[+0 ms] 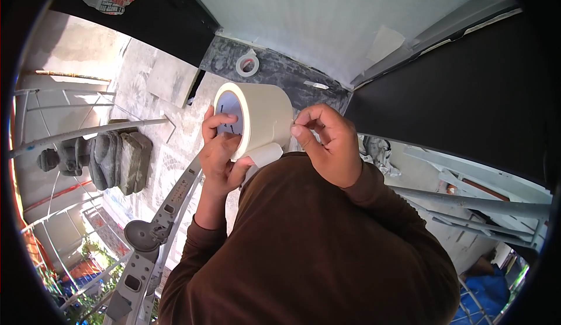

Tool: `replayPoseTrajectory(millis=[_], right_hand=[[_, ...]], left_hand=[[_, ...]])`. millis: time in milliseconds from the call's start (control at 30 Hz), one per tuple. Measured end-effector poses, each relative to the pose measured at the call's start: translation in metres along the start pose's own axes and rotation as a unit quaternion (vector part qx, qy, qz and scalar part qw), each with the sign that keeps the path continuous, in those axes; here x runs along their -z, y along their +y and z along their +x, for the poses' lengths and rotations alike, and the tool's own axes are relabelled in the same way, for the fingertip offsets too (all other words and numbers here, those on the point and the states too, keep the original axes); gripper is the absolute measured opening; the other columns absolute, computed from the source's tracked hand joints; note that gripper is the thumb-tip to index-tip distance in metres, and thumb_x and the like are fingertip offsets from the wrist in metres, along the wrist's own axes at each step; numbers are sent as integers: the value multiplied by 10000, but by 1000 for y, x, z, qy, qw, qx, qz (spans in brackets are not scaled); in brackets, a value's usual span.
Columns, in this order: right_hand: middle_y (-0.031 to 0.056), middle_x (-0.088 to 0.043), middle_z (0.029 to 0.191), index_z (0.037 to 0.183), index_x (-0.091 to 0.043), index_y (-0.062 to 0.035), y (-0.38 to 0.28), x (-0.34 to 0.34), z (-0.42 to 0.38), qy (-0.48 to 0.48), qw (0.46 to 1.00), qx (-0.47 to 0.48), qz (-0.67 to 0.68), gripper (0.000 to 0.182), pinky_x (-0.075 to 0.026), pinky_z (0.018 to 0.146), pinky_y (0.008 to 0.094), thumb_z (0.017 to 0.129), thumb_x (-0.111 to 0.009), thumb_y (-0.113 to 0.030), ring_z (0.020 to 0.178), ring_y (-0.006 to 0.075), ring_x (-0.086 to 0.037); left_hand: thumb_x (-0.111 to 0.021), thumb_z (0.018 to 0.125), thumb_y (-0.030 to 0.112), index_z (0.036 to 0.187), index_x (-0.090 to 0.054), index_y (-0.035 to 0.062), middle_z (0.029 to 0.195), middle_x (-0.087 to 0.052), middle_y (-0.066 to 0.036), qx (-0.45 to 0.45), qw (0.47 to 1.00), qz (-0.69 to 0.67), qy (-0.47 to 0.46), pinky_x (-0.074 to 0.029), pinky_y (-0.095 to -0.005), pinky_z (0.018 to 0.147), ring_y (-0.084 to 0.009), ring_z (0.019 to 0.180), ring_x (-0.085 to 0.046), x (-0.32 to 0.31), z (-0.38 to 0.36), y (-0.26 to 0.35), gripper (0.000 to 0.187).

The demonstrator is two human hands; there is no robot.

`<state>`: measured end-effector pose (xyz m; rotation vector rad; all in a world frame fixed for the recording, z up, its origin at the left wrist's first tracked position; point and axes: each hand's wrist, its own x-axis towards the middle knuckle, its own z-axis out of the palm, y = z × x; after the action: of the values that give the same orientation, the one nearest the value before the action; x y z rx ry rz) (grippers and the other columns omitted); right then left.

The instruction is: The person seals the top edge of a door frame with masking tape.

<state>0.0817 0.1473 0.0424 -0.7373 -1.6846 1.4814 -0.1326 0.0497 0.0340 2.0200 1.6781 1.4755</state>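
Observation:
A wide roll of cream tape (266, 114) is held in front of my chest, its open core facing left. My left hand (221, 152) grips the roll from the left, with fingers inside the core and the thumb below, by a loose flap of tape (266, 154). At the roll's right edge, my right hand (327, 141) has its thumb and index finger pinched together. Whatever lies between those fingertips is too small to make out.
A smaller tape roll (247, 64) lies on the dark speckled surface (225, 53) ahead. Black panels (450, 97) stand at both sides. A metal ladder (175, 196) is at lower left, near a stone statue (105, 155). Metal bars (479, 202) cross at right.

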Motion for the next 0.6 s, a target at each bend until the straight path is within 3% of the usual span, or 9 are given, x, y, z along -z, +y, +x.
replayPoseTrajectory(millis=[67, 167, 233, 267, 333, 433, 567, 600], right_hand=[[86, -673, 997, 1018, -636, 43, -1, 1, 2, 35, 999, 1, 34, 100, -547, 821, 277, 929, -683, 44, 894, 122, -657], [85, -689, 918, 976, -647, 38, -8, 6, 6, 45, 998, 21, -43, 72, -563, 754, 278, 917, -688, 40, 815, 122, -673], [106, -691, 853, 935, -657, 35, -13, 7, 8, 49, 986, 81, -139, 74, -570, 684, 296, 885, -712, 30, 717, 172, -687], [106, -691, 853, 935, -657, 35, -10, 8, 9, 51, 985, 82, -140, 74, -570, 684, 296, 885, -712, 30, 717, 172, -687], [101, -656, 883, 979, -611, -23, -2, 8, 8, 34, 953, 151, -262, 156, -546, 661, 372, 857, -707, -3, 763, 259, -677], [100, -597, 860, 958, -576, -31, -4, 3, 11, 25, 917, 166, -363, 182, -527, 660, 398, 830, -702, 1, 747, 295, -630], [106, -568, 869, 952, -552, -41, -1, -3, 11, 20, 902, 206, -379, 200, -521, 680, 388, 826, -704, -7, 761, 296, -618], [112, -579, 884, 971, -557, -36, -5, -5, 8, 25, 927, 194, -319, 199, -523, 689, 384, 836, -699, -3, 775, 297, -625]], left_hand=[[-780, 835, 454, 881, -672, 21, 782, -677, -65, 0, 1000, 23, 4, -263, -595, 1172, -350, 1130, -609, -2, 2, 5, 449], [-789, 818, 456, 876, -675, 24, 778, -674, -58, -22, 999, 49, -7, -263, -594, 1168, -348, 1122, -616, -3, 1, 5, 450], [-796, 806, 453, 873, -677, 28, 777, -672, -54, -28, 998, 59, -16, -264, -593, 1166, -347, 1119, -617, -3, 1, 6, 446], [-803, 794, 450, 870, -679, 33, 775, -671, -49, -36, 997, 70, -22, -264, -592, 1165, -346, 1116, -618, -2, 2, 6, 442], [-811, 786, 441, 864, -679, 34, 784, -674, -46, -45, 995, 79, -31, -262, -591, 1165, -343, 1115, -619, -2, 4, 8, 435], [-822, 774, 429, 853, -678, 31, 800, -678, -46, -48, 994, 92, -33, -265, -590, 1163, -339, 1110, -619, -6, 4, 9, 431], [-827, 767, 426, 864, -685, 12, 835, -690, -63, -6, 996, 89, -8, -287, -597, 1149, -337, 1097, -621, -10, 1, 5, 448], [-827, 767, 426, 864, -685, 12, 835, -690, -63, -3, 996, 91, -7, -287, -597, 1149, -337, 1097, -621, -9, -1, 3, 448]])
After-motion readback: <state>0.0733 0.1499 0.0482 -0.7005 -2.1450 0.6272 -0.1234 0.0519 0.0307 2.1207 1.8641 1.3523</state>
